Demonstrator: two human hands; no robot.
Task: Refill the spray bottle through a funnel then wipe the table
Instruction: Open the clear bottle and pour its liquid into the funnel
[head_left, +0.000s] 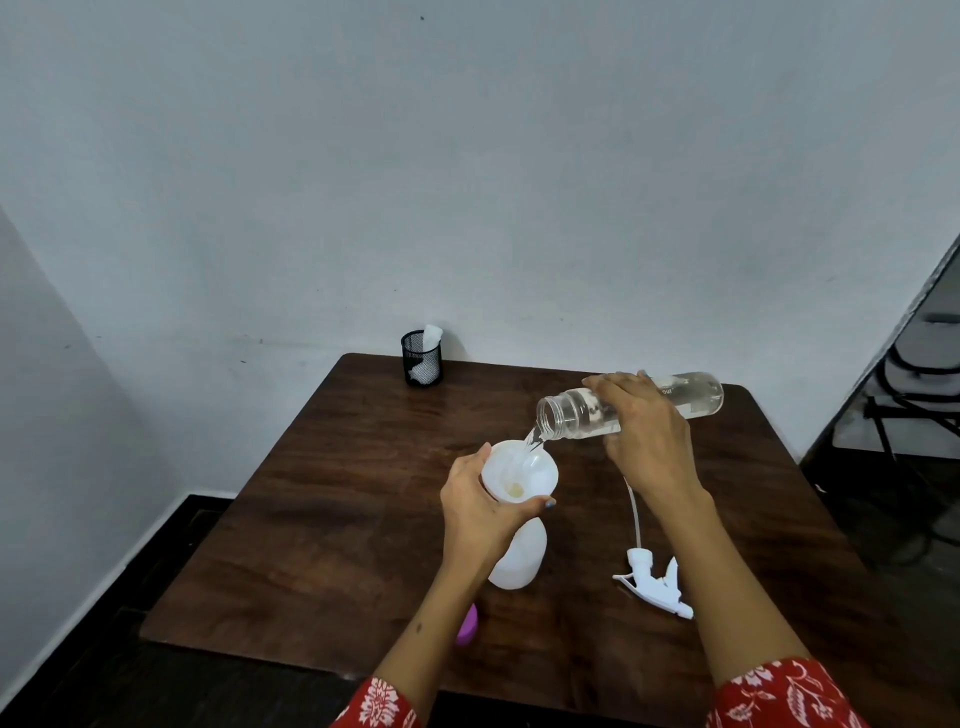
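1. On the dark wooden table (322, 499), seen from the head camera, a white spray bottle (519, 558) stands upright with a white funnel (519, 470) seated in its neck.
2. Left hand (480, 512) curls around the funnel's rim and the bottle's neck, thumb tip lying across the near edge of the rim.
3. Right hand (647, 431) grasps a clear water bottle (691, 395) tipped nearly level, its open mouth just above the funnel; a thin stream of water (534, 440) falls into the funnel.
4. Spray trigger head (657, 582) with its dip tube lies on the table to the right of the spray bottle, apart from it.
5. Purple object (467, 626), partly hidden behind the left forearm, sits near the table's front edge.
6. Black mesh cup (422, 358) holding something white stands at the far left corner, against the wall.
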